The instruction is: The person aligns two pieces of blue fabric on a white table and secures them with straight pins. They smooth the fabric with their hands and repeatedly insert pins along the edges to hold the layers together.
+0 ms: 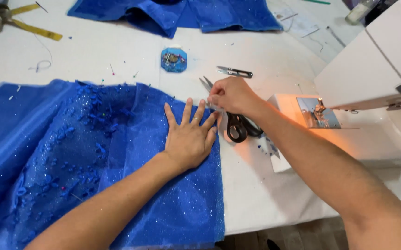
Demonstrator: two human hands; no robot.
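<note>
My left hand (190,134) lies flat with fingers spread on the glittery blue fabric (71,157), pressing it near its right edge. My right hand (230,95) is just beyond it, fingertips pinched at the fabric's edge; what it grips is too small to make out. Black-handled scissors (238,125) lie on the table partly under my right hand and wrist. Small metal thread snips (234,71) rest just beyond that hand.
A white sewing machine (376,83) with its lamp lit stands at the right. A blue round pin holder (174,60) sits mid-table, more blue cloth (177,14) at the far edge, a yellow tape measure (29,25) far left. Loose pins dot the white table (94,51).
</note>
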